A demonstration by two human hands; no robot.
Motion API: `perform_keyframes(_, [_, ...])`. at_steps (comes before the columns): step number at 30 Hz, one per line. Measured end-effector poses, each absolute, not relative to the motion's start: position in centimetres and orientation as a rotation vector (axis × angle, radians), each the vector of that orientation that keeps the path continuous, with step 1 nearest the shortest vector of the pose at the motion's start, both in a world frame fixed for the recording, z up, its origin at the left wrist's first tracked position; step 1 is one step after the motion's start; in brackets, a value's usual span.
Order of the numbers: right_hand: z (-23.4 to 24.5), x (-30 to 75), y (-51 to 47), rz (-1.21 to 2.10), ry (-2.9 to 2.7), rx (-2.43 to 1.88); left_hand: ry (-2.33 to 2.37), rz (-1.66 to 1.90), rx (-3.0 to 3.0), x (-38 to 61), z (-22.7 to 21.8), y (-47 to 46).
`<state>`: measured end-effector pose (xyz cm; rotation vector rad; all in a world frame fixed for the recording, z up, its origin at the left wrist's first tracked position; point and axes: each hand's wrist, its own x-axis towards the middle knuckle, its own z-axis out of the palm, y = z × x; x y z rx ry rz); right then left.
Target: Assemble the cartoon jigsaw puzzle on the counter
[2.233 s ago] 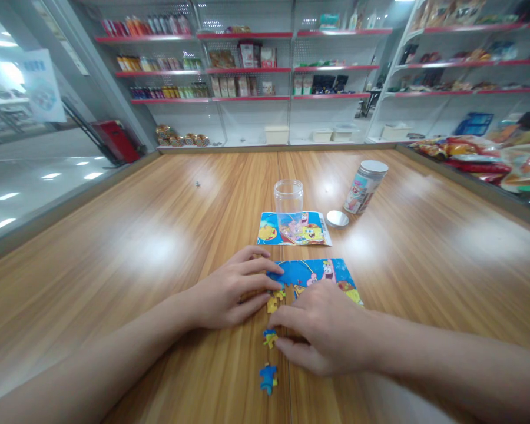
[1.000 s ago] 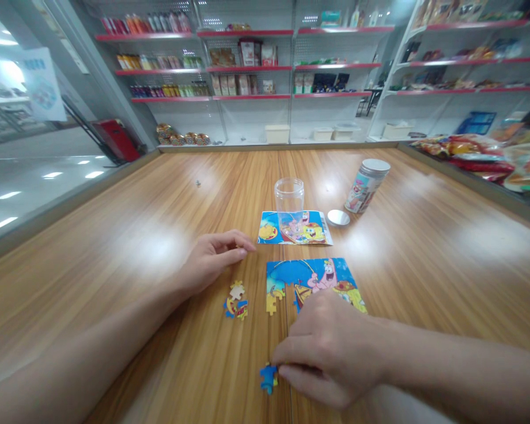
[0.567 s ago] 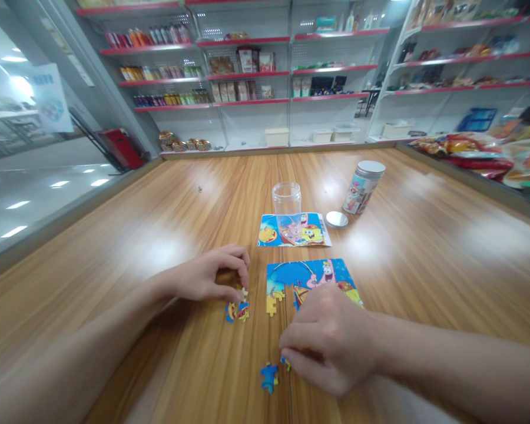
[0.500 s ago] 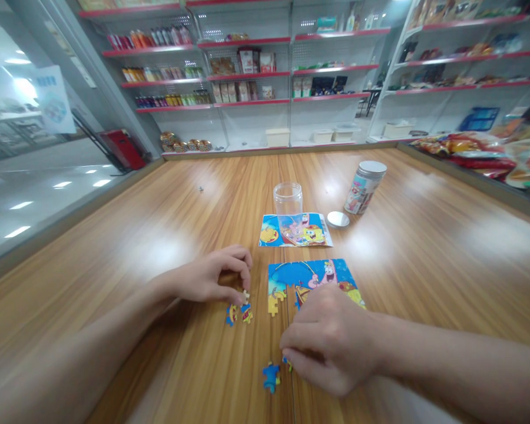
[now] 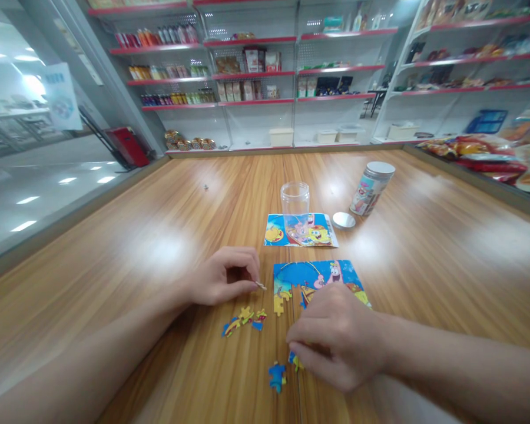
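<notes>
My left hand (image 5: 229, 275) pinches a small puzzle piece (image 5: 260, 285) between thumb and fingers, just left of the partly joined jigsaw puzzle (image 5: 300, 272). Below that hand lie several loose yellow, red and blue pieces (image 5: 246, 315). My right hand (image 5: 335, 338) is closed and rests over the puzzle's lower right part, hiding it. By its thumb, a blue and yellow piece (image 5: 295, 360) shows in part; whether the fingers grip it is hidden. A blue piece (image 5: 277, 377) lies on the wood nearby.
Behind the puzzle, a clear jar (image 5: 295, 200) stands on a picture sheet (image 5: 274, 231). A round lid (image 5: 343, 220) and a printed can (image 5: 373, 188) are at the right. Snack bags (image 5: 477, 156) sit beyond the table's right edge, with stocked shelves (image 5: 256, 75) behind.
My left hand has lifted a piece and moved slightly toward the puzzle; a yellow piece now shows among the loose ones below it. My right hand stays almost in place.
</notes>
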<state>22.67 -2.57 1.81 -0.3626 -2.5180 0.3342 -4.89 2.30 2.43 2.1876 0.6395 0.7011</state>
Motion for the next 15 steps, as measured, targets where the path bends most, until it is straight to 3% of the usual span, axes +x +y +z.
perform_keyframes(15, [1.8, 22.9, -2.5, 0.34, -2.521, -0.386, 0.624, 0.448, 2.312, -4.9, 3.7, 2.4])
